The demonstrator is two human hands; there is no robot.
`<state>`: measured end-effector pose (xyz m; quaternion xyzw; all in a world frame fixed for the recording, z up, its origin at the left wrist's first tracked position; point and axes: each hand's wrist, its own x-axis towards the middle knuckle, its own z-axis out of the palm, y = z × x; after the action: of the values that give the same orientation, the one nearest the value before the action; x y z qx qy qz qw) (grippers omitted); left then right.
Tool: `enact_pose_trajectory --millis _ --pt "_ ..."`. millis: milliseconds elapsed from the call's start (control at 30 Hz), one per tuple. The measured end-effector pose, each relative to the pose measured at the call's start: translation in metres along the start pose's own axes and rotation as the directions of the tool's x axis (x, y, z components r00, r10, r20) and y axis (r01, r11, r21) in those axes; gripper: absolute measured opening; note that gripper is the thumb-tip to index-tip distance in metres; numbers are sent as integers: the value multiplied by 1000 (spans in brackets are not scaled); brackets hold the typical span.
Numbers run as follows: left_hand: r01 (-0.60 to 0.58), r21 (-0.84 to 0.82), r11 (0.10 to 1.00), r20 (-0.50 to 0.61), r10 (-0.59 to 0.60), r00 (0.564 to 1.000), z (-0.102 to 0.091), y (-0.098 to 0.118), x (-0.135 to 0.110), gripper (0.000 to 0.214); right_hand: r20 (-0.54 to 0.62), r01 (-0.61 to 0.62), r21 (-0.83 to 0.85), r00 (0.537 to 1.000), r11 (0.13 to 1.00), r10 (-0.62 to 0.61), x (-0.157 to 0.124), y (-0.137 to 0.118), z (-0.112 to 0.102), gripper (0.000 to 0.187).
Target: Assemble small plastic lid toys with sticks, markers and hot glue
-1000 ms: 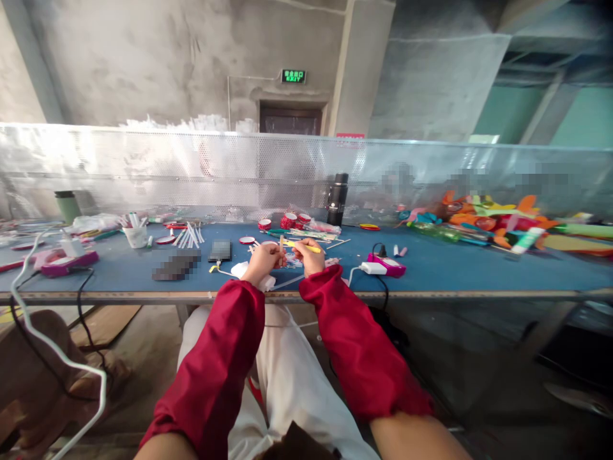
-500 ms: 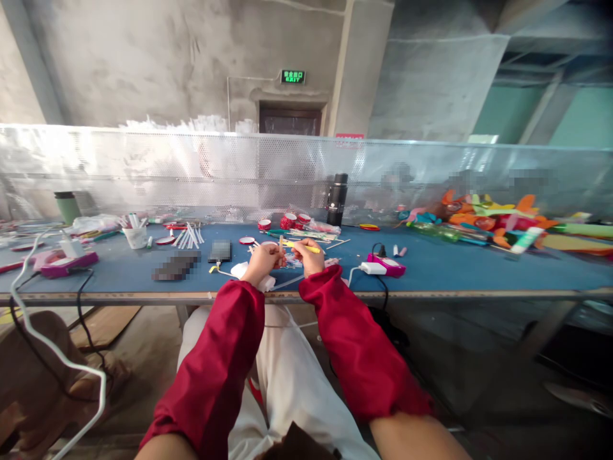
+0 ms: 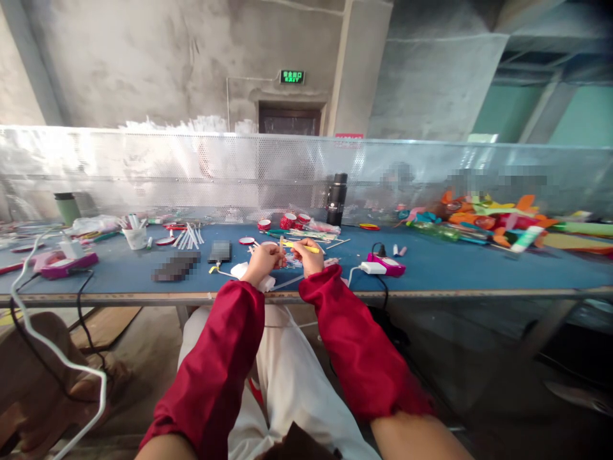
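Close together over the front of the table are my two hands. My left hand [image 3: 262,260] is closed, pinching a thin tan wooden-looking stick [image 3: 281,245] held upright. The fingers of my right hand [image 3: 307,255] wrap around a slim yellow pen-like tool [image 3: 288,244], whose end points left at the stick. Whether its tip touches the stick is too small to tell. Under and around the hands lie small clear and pink pieces, partly hidden by the fingers. A crumpled white tissue or wrapping [image 3: 239,270] rests beside my left wrist.
A black bottle [image 3: 338,199] and red patterned tubs [image 3: 288,221] stand behind the hands. To the left are a phone [image 3: 220,251], white sticks [image 3: 189,236] and a white cup [image 3: 136,237] of pens. A magenta power strip [image 3: 393,266] sits right; colourful balloon-like shapes [image 3: 493,220] lie beyond.
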<state>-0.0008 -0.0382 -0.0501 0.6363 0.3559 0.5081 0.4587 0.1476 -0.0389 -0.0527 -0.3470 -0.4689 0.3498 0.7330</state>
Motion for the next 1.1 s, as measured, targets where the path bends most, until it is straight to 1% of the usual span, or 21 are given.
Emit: enact_pose_trajectory --millis 133,300,467,700,867,1100 --pt "1 -6 1000 -14 -2 1000 0 1 0 7 -3 0 -6 1000 1000 0 1 1 0 31" --pt "-1 7 1000 5 1 1000 0 2 -1 12 8 -7 -1 1000 1000 7 0 0 0 30" --pt "-3 6 1000 -11 3 1000 0 0 -1 7 3 -11 6 1000 1000 11 -1 -1 0 30" --pt "7 7 1000 4 -7 1000 0 0 0 13 5 -8 0 1000 1000 8 0 0 1 33" --pt "7 -7 1000 -9 -7 1000 0 -2 2 6 -11 -5 7 1000 1000 5 0 1 0 32" --pt "6 -5 1000 -3 -6 1000 0 -2 1 8 -7 -6 0 1000 1000 6 0 -1 1 33"
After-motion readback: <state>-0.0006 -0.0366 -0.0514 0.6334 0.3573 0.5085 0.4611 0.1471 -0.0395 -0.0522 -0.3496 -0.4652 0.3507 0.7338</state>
